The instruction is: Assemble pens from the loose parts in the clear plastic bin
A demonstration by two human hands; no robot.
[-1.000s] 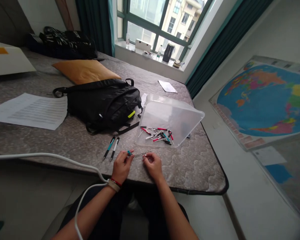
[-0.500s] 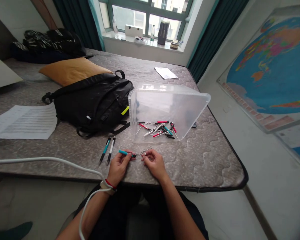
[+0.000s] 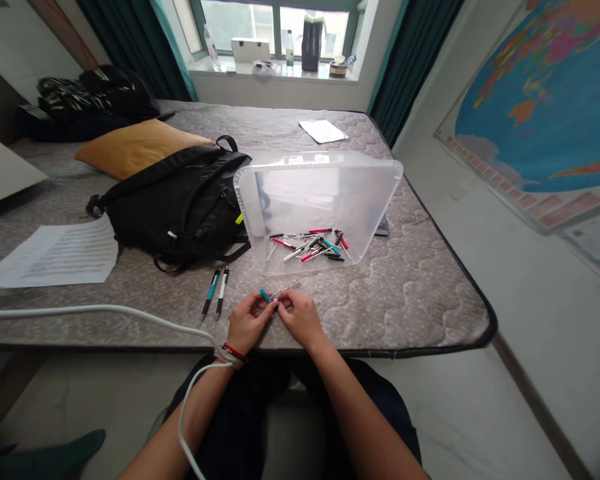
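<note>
My left hand (image 3: 249, 320) is closed around a teal pen barrel (image 3: 265, 295), whose teal end sticks up past the fingers. Its fingertips meet those of my right hand (image 3: 299, 317), which is pinched at the other end of the barrel. Whatever the right fingers grip is too small and hidden to name. Left of the hands lie a teal-and-black pen (image 3: 211, 293) and a white-and-black pen (image 3: 222, 293), side by side. Beyond the hands, a clear plastic bin (image 3: 325, 190) rests on its side, open toward me, with several pen parts (image 3: 313, 248) in red, black, white and teal inside.
All this is on a grey quilted mattress (image 3: 410, 293). A black backpack (image 3: 180, 207), a yellow pillow (image 3: 140, 147) and a printed sheet (image 3: 65, 253) lie to the left. A white cable (image 3: 130, 310) runs to my left wrist. Behind the bin is a white paper (image 3: 323, 131).
My hands have come together; before, they were apart, with the teal barrel in the left. The barrel is now tilted more upright. The camera view has shifted slightly.
</note>
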